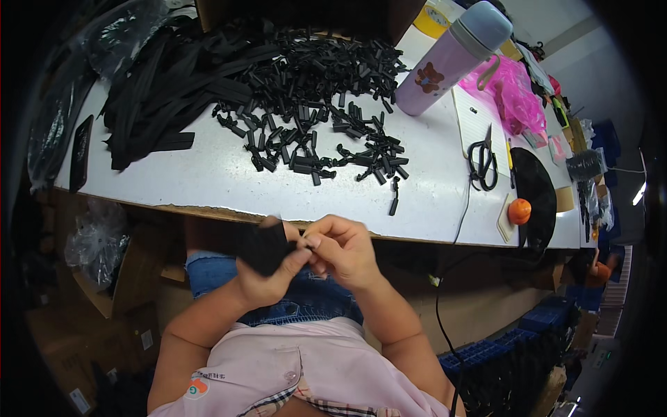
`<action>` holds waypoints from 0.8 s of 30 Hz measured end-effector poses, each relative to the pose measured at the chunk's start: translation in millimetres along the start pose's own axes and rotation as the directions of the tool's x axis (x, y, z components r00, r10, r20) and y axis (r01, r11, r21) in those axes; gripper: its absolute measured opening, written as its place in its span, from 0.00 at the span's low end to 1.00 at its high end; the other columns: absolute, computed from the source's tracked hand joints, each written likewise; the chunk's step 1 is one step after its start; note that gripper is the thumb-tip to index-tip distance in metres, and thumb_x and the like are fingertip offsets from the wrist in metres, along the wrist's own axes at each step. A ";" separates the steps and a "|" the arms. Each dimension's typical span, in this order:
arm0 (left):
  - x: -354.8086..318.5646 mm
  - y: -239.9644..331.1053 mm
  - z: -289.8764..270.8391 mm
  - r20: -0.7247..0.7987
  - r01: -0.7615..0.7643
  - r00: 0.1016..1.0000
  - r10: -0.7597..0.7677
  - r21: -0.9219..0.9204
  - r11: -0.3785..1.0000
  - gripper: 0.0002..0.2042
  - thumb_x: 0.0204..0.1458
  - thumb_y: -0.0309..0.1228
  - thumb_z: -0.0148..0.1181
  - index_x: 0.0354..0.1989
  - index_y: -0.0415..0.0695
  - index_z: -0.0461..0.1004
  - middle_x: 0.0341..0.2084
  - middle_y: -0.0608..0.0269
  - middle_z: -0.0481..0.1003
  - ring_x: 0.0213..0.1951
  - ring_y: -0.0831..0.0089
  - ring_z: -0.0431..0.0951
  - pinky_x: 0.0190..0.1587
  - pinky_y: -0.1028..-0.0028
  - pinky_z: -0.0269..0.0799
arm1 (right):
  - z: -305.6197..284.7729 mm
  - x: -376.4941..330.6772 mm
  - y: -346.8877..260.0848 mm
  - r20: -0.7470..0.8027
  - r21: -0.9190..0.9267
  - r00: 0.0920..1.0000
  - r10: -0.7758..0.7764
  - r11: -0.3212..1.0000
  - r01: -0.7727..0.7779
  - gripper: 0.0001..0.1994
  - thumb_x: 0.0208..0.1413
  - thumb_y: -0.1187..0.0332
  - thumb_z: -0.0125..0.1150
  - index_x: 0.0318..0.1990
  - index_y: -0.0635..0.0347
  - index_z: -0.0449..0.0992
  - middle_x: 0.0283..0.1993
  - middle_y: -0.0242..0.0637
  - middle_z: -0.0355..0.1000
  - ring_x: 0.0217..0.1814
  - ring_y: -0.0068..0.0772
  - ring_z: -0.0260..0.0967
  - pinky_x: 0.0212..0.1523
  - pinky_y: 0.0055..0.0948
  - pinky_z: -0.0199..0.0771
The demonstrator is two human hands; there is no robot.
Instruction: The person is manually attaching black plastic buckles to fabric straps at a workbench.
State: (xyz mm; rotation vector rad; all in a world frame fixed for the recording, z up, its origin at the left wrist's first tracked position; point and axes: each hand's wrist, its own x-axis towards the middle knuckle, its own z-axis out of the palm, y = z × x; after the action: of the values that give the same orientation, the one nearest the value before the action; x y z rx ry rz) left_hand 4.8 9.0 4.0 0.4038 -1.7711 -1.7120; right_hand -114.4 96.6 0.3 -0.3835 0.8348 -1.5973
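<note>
Close to the table's front edge, my left hand (267, 286) grips a folded black zipper strip (265, 248), which lies across its palm and fingers. My right hand (349, 256) pinches with thumb and forefinger against the left thumb tip, at the end of the strip. What it holds there is small and dark, mostly hidden by the fingertips. Beyond the hands, many small black zipper pulls with cord loops (306, 142) are heaped on the white table (208, 182). One pull (394, 197) lies apart, nearest the front edge.
Long black zipper strips (149, 90) pile up at the left, beside a dark phone (81, 154). A lilac bottle (448, 66) stands behind the pulls. To the right are black scissors (482, 163), a notepad (462, 121), an orange round thing (519, 211) and a pink bag (511, 97).
</note>
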 end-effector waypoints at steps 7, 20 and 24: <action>12.9 -0.6 7.7 0.043 0.421 0.883 -0.467 -0.511 0.749 0.10 0.50 0.31 0.49 0.36 0.37 0.63 0.18 0.65 0.65 0.19 0.79 0.67 0.21 0.80 0.67 | -23.2 33.2 -39.3 0.257 -0.891 0.659 -0.707 -0.437 -0.122 0.03 0.38 0.77 0.56 0.25 0.64 0.70 0.22 0.41 0.62 0.20 0.37 0.62 0.20 0.27 0.64; 13.4 -11.7 6.7 -0.097 0.146 0.983 -0.158 -0.119 0.982 0.04 0.45 0.25 0.54 0.28 0.37 0.70 0.20 0.69 0.69 0.23 0.85 0.66 0.26 0.83 0.63 | 4.7 5.4 -12.8 0.064 -0.707 0.802 -0.594 0.540 0.456 0.06 0.42 0.81 0.54 0.31 0.66 0.73 0.30 0.35 0.66 0.27 0.19 0.64 0.26 0.16 0.65; 12.6 -11.7 1.6 -0.074 0.174 0.980 -0.183 -0.114 0.978 0.03 0.44 0.23 0.54 0.28 0.37 0.70 0.20 0.68 0.70 0.24 0.84 0.67 0.27 0.83 0.63 | 6.9 6.6 -16.5 0.210 -0.834 0.745 -0.633 0.281 0.474 0.08 0.40 0.81 0.55 0.31 0.66 0.73 0.28 0.36 0.66 0.26 0.22 0.64 0.26 0.17 0.65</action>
State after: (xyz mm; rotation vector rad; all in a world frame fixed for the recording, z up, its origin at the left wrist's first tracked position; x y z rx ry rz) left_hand -8.1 1.2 -4.4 0.5943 -1.6158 -1.8765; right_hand -123.0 88.3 15.2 -1.4418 1.7883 -1.7343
